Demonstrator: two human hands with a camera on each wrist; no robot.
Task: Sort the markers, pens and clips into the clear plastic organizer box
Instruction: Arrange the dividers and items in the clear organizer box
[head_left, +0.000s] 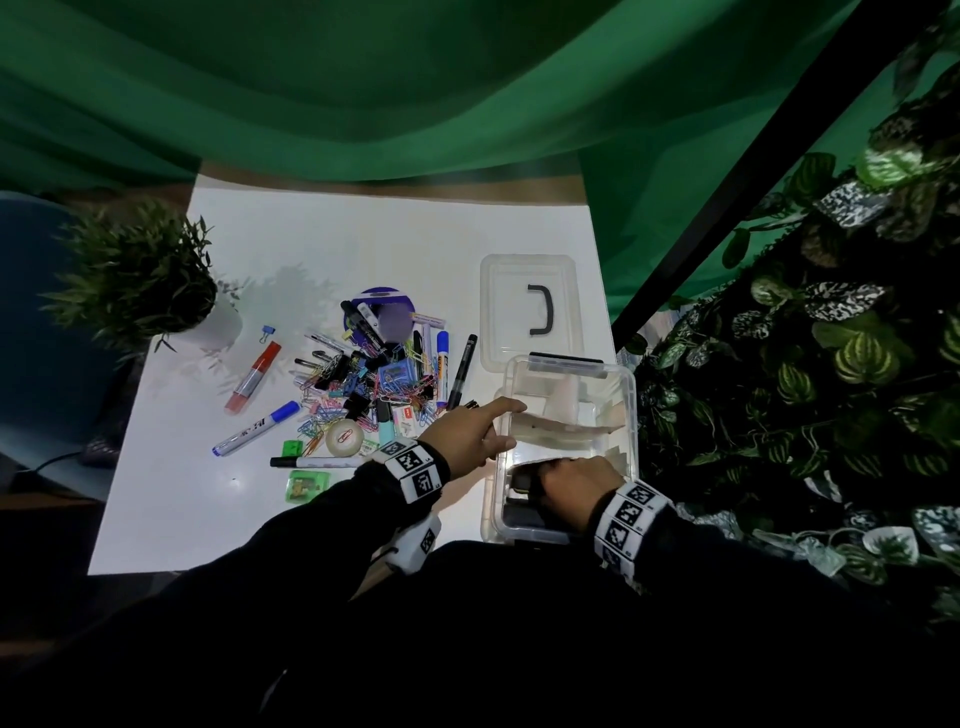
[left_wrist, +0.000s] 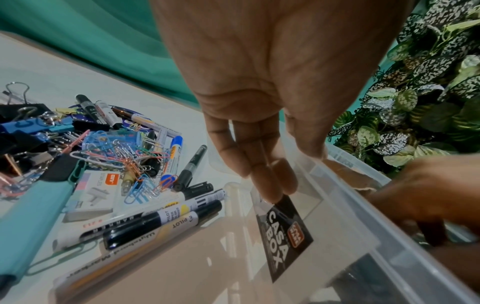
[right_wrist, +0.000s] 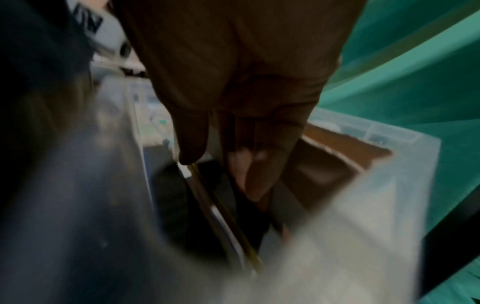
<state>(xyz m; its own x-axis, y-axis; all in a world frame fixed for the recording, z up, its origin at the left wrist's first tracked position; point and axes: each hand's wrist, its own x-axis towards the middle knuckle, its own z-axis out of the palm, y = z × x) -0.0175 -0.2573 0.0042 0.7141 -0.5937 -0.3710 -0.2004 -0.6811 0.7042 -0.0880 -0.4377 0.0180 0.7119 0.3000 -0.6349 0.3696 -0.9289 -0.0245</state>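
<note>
The clear organizer box (head_left: 631, 415) stands open at the table's right edge with cardboard dividers (head_left: 563, 410) inside. My left hand (head_left: 483, 426) lies against its left outer wall, fingers (left_wrist: 262, 176) straight beside the black label (left_wrist: 285, 232), thumb above the rim. My right hand (head_left: 550, 475) is down inside the near end of the box, gripping a black marker (left_wrist: 431, 232); the right wrist view is blurred and dark there. A pile of markers, pens, paper clips and binder clips (head_left: 374, 374) lies mid-table, with black markers (left_wrist: 161, 224) nearest the box.
The box lid (head_left: 530, 306) lies flat behind the box. A red marker (head_left: 254, 376), a blue-capped marker (head_left: 257, 428), a tape roll (head_left: 344, 439) and a green sharpener (head_left: 307, 486) lie left of the pile. A potted plant (head_left: 156, 280) stands at the far left; leafy foliage (head_left: 831, 364) crowds the right.
</note>
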